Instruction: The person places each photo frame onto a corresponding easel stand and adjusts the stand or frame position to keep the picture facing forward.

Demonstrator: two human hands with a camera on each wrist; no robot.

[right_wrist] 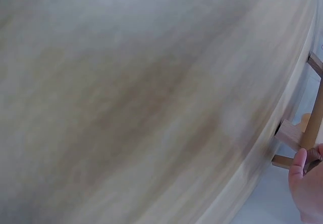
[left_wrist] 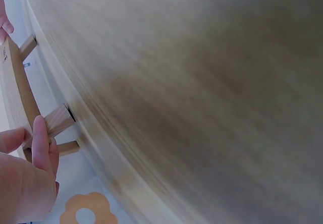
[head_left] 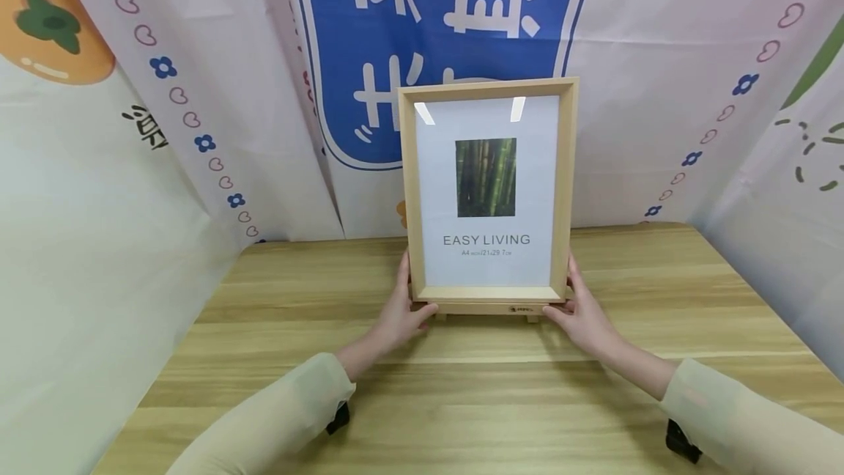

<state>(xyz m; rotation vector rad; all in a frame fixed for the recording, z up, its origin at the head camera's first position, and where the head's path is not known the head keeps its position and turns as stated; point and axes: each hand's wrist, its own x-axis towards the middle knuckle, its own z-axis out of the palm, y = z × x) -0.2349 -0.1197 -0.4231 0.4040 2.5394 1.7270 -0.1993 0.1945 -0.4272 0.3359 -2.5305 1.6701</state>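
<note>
A light wooden picture frame (head_left: 486,266) stands upright, leaning back slightly, on the ledge of a small wooden easel (head_left: 484,308). Behind its glass is a white sheet with a bamboo picture and the words EASY LIVING. My left hand (head_left: 398,315) grips the left end of the ledge, thumb in front and fingers around the side. At the opposite end, my right hand (head_left: 588,322) holds the ledge the same way. The left wrist view shows the easel's short legs (left_wrist: 59,120) right at the tabletop. Most of the easel is hidden behind the frame.
A wood-grain table (head_left: 461,402) spreads under both arms. Close behind the frame hangs a white printed cloth (head_left: 633,130) with a blue sign, and similar cloth lines both sides. Ceiling lights reflect in the glass.
</note>
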